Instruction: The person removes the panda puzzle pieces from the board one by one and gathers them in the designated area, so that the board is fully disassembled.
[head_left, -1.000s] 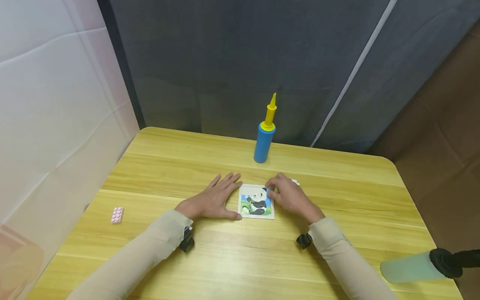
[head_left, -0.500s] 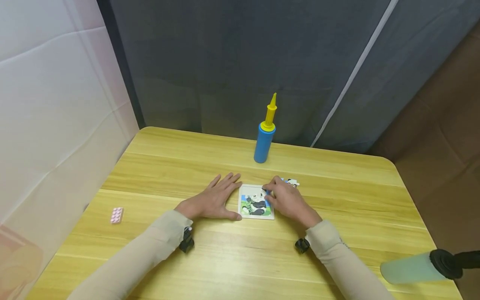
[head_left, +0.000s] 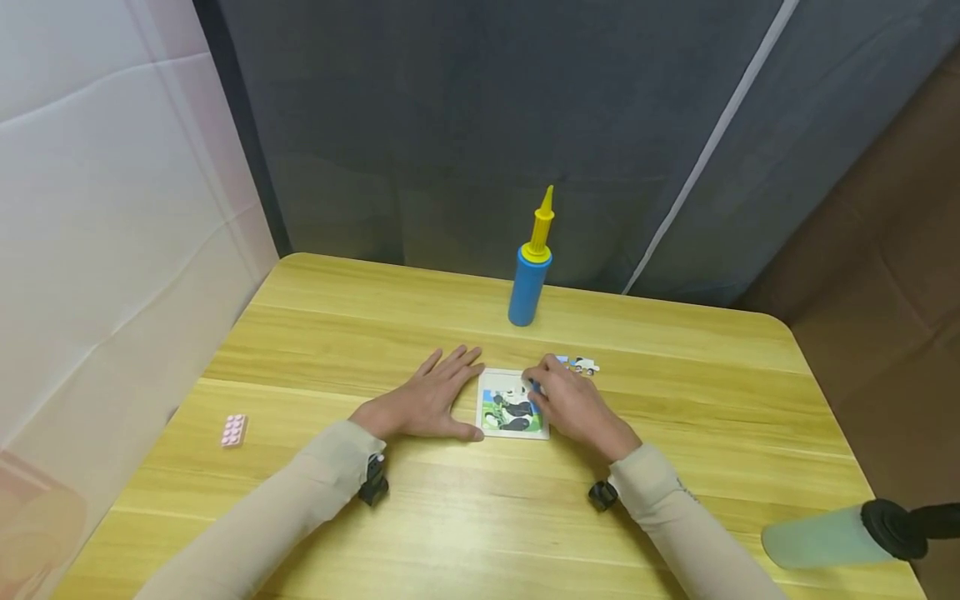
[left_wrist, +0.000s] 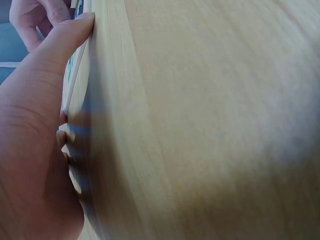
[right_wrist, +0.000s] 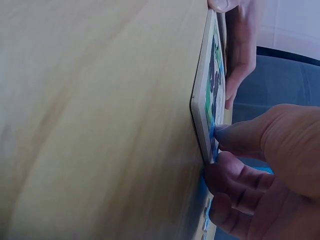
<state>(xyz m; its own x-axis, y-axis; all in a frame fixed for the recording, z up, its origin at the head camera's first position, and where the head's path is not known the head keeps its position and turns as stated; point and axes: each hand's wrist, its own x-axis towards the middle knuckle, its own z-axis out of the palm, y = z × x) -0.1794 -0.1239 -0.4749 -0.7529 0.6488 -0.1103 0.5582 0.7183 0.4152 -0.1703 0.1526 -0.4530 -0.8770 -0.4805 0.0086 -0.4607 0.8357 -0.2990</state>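
A light wooden table (head_left: 675, 467) with yellowish grain and rounded far corners fills the lower part of the head view. Behind its far edge hangs a dark grey fabric backdrop (head_left: 465, 125), crossed by a pale diagonal seam (head_left: 705, 142) running down toward the far right corner. Along the left edge stands a white fabric panel (head_left: 105, 183), faintly creased and brightly lit, meeting the grey cloth at a dark vertical post (head_left: 240, 125). To the right, beyond the table, lies a brown surface (head_left: 885, 250). The light is soft and even.
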